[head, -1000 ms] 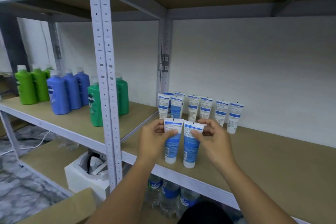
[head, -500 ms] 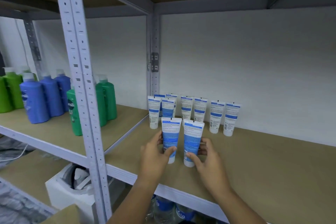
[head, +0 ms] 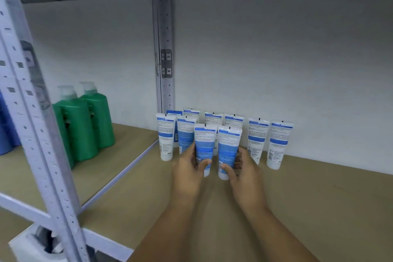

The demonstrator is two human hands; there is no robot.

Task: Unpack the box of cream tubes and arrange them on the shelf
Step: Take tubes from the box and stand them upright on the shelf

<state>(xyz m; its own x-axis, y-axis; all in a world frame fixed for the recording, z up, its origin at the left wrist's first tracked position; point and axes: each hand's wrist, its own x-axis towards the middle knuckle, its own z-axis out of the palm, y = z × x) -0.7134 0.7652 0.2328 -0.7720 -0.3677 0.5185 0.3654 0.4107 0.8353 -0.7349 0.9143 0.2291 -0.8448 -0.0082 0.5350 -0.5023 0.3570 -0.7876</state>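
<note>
While cap-down on matte board shelf [head: 297, 208], left hand [head: 187, 168] grip clamps glossy tapered tube [head: 204, 144], right hand [head: 244, 168] another [head: 228, 149].

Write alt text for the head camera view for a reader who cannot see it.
A person's left hand and right hand each grip an upright blue-and-white cream tube on a brown shelf, in front of more tubes standing near the white wall. Green bottles stand on the neighbouring shelf to the left.

10 cream tubes [head: 278, 144], 3 green bottles [head: 83, 127], 2 hands [head: 187, 168].
</note>
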